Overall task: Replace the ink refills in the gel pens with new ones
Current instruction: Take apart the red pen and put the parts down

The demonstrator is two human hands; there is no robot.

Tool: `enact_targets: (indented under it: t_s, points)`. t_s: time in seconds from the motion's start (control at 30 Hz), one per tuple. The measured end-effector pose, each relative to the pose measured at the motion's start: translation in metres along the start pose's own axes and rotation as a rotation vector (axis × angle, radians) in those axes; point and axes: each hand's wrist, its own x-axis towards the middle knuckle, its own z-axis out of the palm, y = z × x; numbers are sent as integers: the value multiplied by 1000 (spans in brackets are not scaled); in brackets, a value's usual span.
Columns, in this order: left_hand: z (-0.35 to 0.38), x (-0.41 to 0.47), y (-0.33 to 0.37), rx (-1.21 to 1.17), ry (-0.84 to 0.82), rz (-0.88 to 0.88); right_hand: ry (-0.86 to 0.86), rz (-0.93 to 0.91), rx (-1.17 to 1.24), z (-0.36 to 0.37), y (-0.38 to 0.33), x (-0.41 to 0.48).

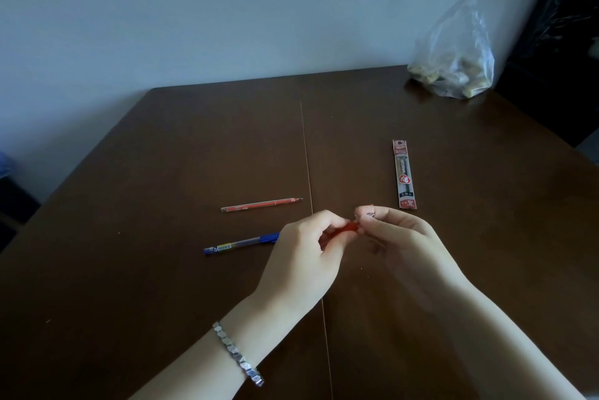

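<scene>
From the left, I see 2 things lying flat on the table (162, 172): a bare red refill (261, 204) with its tip pointing right, and nearer me a blue pen (241, 242) on almost the same left-right line, its grip end running under my left hand (304, 257). That hand wears a bracelet (238, 353) and its fingers are curled closed on a red pen (346, 228). Only a short stretch of the pen shows between my hands, its long axis rising slightly to the right. My right hand (402, 237) meets it there, fingertips pinched on the pen's right end. I cannot tell if the tip piece is already loose. I judge the next move is a twist along that axis. The refill pack (404, 174) lies just beyond my right hand, lengthwise away from me. A bag (453, 52) sits at the far right corner.
</scene>
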Motion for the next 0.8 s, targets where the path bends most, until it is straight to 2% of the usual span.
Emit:
enact_targets:
  t_s: [0.07,0.2,0.33,0.47,0.6,0.8]
  points:
    - [-1,0,-1,-4,-3,-3,-25,19,36,0,-2,0]
    - [-2,0,-1,14,-11,17,-20,46,-83,0,0,-2]
    - [-1,1,-2,7,-28,-2,1,43,-7,-3,1,-2]
    - [2,1,-2,20,-43,-13,16,28,-171,-1,-2,-3]
    - [2,1,-4,28,-53,-24,20,47,-93,-4,-2,0]
    - [1,1,-6,17,-103,-44,22,9,-188,-8,-3,-1]
